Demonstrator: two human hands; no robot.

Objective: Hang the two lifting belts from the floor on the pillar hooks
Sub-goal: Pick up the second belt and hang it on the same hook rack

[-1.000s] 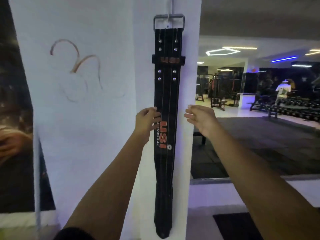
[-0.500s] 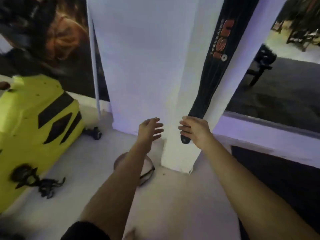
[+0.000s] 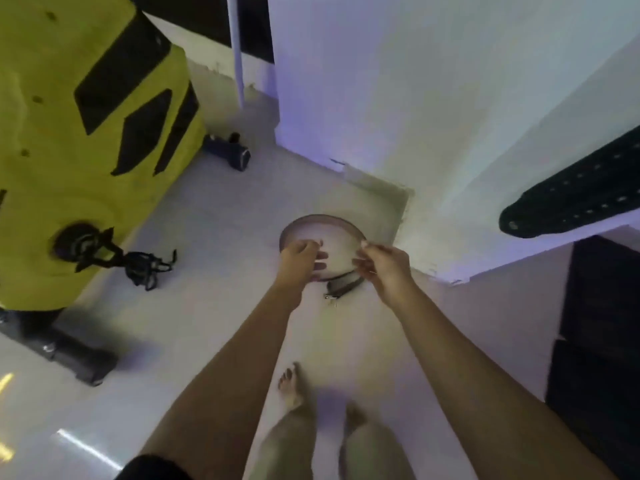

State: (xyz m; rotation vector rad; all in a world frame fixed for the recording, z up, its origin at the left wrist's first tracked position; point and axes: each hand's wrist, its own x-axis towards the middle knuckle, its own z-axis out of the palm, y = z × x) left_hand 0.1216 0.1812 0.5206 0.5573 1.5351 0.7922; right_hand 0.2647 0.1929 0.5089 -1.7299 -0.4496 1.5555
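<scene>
Head camera looks straight down at both hands reaching toward a coiled belt (image 3: 320, 223) lying in a loop on the pale floor (image 3: 214, 327), close to the foot of the white pillar (image 3: 398, 98). The left hand (image 3: 299, 259) hovers over the near left part of the loop, fingers curled and loosely spread; whether it touches the belt cannot be told through the blur. The right hand (image 3: 386, 268) is at the loop's right edge, thumb and fingers pinched together at the band, though a firm grip cannot be confirmed. Just between and below the two hands, the belt's dark buckle end (image 3: 341, 287) sticks out on the floor. Up and to the right of the right hand, the tip of a black belt (image 3: 568, 199) hangs against the pillar. Far left of the left hand stands a yellow machine (image 3: 86, 133). Beneath the forearms, the person's bare feet (image 3: 294, 389) rest on the floor.
</scene>
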